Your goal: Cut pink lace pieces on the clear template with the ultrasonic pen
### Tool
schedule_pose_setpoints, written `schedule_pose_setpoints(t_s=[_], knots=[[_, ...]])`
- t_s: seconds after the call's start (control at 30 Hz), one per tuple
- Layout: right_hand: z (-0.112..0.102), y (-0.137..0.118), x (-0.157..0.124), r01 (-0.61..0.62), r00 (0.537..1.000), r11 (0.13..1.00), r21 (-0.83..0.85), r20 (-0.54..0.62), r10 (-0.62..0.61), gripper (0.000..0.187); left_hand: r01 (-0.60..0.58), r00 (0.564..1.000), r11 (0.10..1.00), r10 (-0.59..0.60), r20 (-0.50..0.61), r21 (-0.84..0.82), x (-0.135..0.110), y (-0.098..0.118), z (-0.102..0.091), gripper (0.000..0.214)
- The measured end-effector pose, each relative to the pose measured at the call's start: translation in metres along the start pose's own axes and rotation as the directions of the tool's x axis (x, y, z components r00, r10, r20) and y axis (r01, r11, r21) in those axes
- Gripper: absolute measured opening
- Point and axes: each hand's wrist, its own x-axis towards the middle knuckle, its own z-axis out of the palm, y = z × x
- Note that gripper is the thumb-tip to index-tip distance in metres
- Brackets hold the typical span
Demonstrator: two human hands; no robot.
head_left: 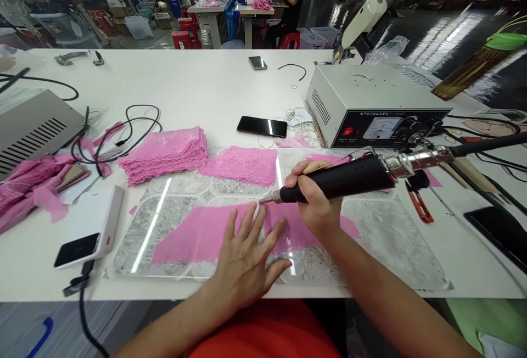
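My right hand (pixel 319 201) is wrapped around a black handheld ultrasonic welder (pixel 343 178). Its metal tip points left and down, at the upper edge of a pink fabric piece (pixel 193 231) by my left fingertips. Flat on that piece, with fingers spread, rests my left hand (pixel 247 259); it holds nothing. The fabric lies across a clear-topped, marbled mat (pixel 382 242), partly hidden by both hands. Behind it lies a pink lace piece (pixel 247 164), beside a neat stack of pink lace pieces (pixel 168 152) to the left.
At the right stands a grey control box (pixel 370 105), with the tool's cable (pixel 489 144) running off right. Phones (pixel 262 126), a white power bank (pixel 96 229), an orange cutter (pixel 420 204) and loose black cables (pixel 135 119) lie around. A co-worker (pixel 290 1) sits beyond the table.
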Motion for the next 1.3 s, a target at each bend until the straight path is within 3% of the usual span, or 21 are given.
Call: schedule_pose_setpoints(t_s=[0.13,0.37,0.6,1.3], knots=[[-0.002,-0.003,-0.001,-0.009,1.000,0.998,0.055,-0.020,0.010,0.015,-0.015,1.000,1.000,0.015,-0.012,-0.011,-0.004,0.003,-0.006,0.058],[-0.016,-0.014,-0.008,-0.064,0.997,0.997,0.032,-0.040,0.065,0.011,-0.213,0.977,0.974,0.211,-0.023,-0.076,-0.026,0.003,-0.017,0.038],[-0.015,-0.012,-0.013,-0.067,0.997,0.997,0.028,0.029,0.066,0.013,-0.241,0.970,0.967,0.237,-0.056,-0.082,-0.035,0.001,-0.014,0.037],[-0.018,-0.017,-0.012,-0.096,0.993,0.991,0.098,0.084,0.088,0.009,-0.270,0.960,0.951,0.253,-0.122,-0.152,-0.030,-0.003,-0.018,0.033]])
